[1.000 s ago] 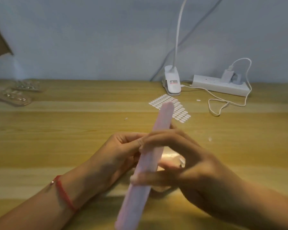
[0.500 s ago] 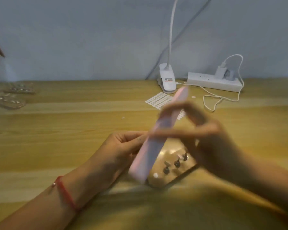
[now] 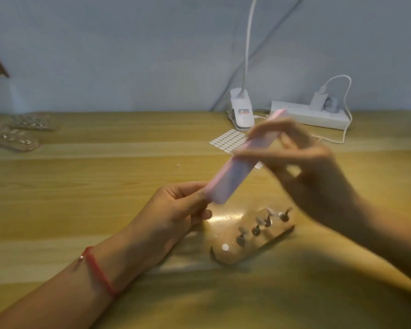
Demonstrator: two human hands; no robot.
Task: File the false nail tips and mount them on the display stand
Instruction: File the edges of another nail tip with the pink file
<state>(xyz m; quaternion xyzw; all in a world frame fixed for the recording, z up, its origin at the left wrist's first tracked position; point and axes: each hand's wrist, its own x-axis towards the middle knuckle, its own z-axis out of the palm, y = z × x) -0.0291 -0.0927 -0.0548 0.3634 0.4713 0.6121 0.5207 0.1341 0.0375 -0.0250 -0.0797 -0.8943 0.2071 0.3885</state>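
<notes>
- Pink nail file has swung up towards 1 o'clock over the last second. Its lower end now sits at the left fingertips.
- Display stand is uncovered now, on the bench at 5 o'clock of the left hand.
- Reads as mid filing stroke; this tip is not yet mounted.
- Right hand is blurred and wraps its fingers round the file at mid-length.
- Left hand is in a narrow pinch, thumb to forefinger. The false nail tip is presumably in it but too small to see.
- Stand has four pegs; can't tell if any carry tips.
</notes>
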